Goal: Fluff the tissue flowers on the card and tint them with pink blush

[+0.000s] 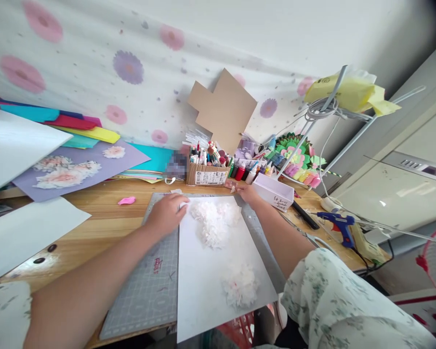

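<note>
A white sheet of paper [199, 291] lies over a grey cutting mat [141, 286], its near end jutting past the table edge. On its upper half sits a cluster of ruffled white paper flowers [212, 223], and a separate white flower [241, 285] is near the lower right. My left hand [167, 213] is closed at the sheet's upper left corner, with white paper between thumb and fingers. Beyond the upper right corner, my right hand [247, 193] has its fingers together at a small pale pinkish thing [231, 184], too small to make out.
A cardboard box of pens [208, 175], paint bottles [240, 172] and a white box [273, 191] line the back. Scissors [319, 242] and a blue glue gun [337, 225] lie right. Left are a pink scrap [126, 200] and finished flowers on purple paper [138, 157].
</note>
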`<control>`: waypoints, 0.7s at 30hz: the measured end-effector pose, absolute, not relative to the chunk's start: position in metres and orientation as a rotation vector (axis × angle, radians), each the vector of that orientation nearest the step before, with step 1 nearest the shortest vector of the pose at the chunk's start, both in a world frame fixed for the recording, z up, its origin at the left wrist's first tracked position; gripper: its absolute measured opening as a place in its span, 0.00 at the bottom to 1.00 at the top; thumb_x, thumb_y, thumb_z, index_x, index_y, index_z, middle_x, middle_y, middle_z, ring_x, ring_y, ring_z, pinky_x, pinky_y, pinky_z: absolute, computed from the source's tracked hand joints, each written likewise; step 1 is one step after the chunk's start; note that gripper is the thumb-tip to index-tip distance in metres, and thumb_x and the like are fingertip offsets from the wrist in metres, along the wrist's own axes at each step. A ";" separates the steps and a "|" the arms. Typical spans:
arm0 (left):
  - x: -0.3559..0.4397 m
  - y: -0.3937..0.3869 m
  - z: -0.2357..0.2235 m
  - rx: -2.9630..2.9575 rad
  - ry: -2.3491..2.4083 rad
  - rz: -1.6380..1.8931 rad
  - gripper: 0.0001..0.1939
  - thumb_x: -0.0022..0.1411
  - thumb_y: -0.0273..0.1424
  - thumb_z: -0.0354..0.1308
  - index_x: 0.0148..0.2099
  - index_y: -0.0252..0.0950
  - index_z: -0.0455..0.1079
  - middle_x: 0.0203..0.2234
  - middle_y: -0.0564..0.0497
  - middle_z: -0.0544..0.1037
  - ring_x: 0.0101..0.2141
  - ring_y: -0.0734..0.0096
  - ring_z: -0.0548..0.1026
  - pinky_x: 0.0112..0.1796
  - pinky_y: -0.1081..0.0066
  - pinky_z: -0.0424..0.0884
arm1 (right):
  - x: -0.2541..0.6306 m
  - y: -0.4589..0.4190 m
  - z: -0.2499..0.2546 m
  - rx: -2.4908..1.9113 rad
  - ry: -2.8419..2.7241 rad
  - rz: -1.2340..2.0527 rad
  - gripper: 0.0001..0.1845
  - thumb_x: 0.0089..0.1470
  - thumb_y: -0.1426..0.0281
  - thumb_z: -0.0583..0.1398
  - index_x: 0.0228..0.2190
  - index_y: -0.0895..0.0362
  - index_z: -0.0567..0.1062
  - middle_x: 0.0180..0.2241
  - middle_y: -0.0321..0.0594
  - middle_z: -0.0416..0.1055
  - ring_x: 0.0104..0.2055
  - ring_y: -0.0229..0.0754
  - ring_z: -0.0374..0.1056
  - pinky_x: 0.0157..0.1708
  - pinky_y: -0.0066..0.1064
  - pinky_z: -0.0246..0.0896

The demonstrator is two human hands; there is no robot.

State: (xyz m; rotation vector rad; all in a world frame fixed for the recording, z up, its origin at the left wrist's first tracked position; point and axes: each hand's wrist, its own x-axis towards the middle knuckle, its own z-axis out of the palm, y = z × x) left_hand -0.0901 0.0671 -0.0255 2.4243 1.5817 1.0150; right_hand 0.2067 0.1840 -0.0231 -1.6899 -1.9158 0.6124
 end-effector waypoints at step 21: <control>-0.125 0.107 -0.017 1.752 1.728 1.212 0.16 0.48 0.42 0.60 0.36 0.37 0.75 0.34 0.47 0.80 0.40 0.56 0.75 0.43 0.62 0.68 | 0.339 0.071 -0.026 -1.553 -2.500 0.168 0.24 0.43 0.84 0.54 0.39 0.56 0.80 0.49 0.47 0.74 0.52 0.49 0.69 0.55 0.42 0.60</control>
